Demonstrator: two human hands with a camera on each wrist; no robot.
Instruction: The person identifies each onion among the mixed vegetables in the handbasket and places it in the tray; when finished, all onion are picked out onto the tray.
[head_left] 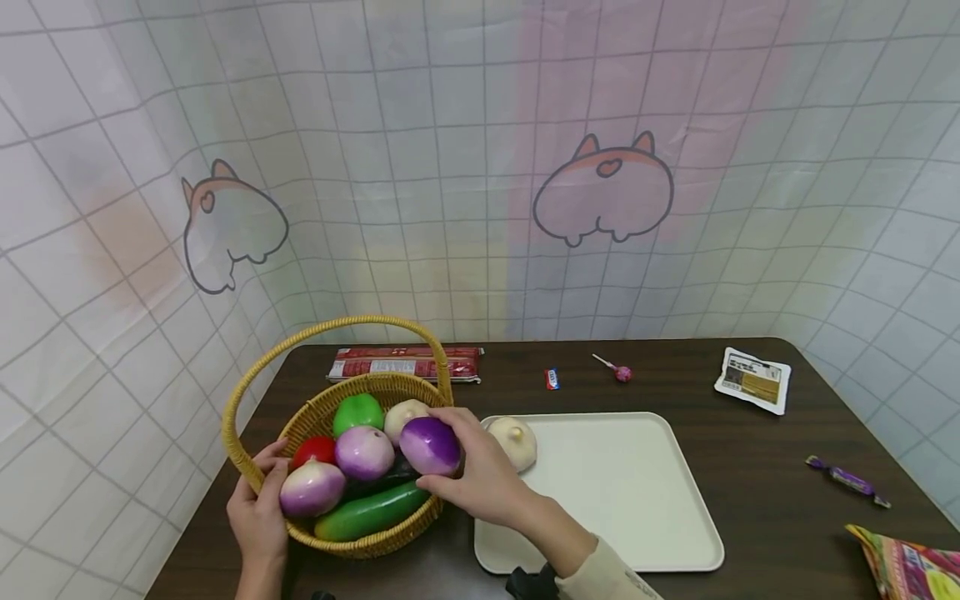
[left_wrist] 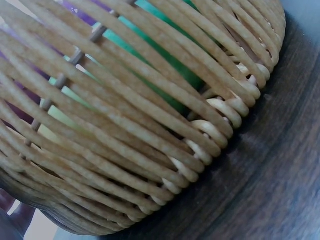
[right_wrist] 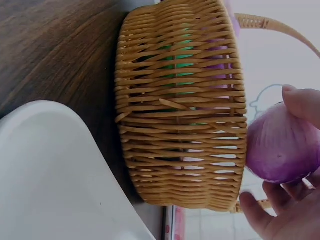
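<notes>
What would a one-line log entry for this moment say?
right hand: grips purple onion over basket | left hand: holds basket rim | tray: one white onion

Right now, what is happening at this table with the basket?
A person's right hand grips a purple onion at the rim of a wicker basket full of toy vegetables. The left hand holds the basket's near edge. Beside it, a white onion already lies on the cream tray.

A staged tabletop set: cartoon-print curtain [head_left: 480, 167] backing a dark wooden table [head_left: 675, 375].
</notes>
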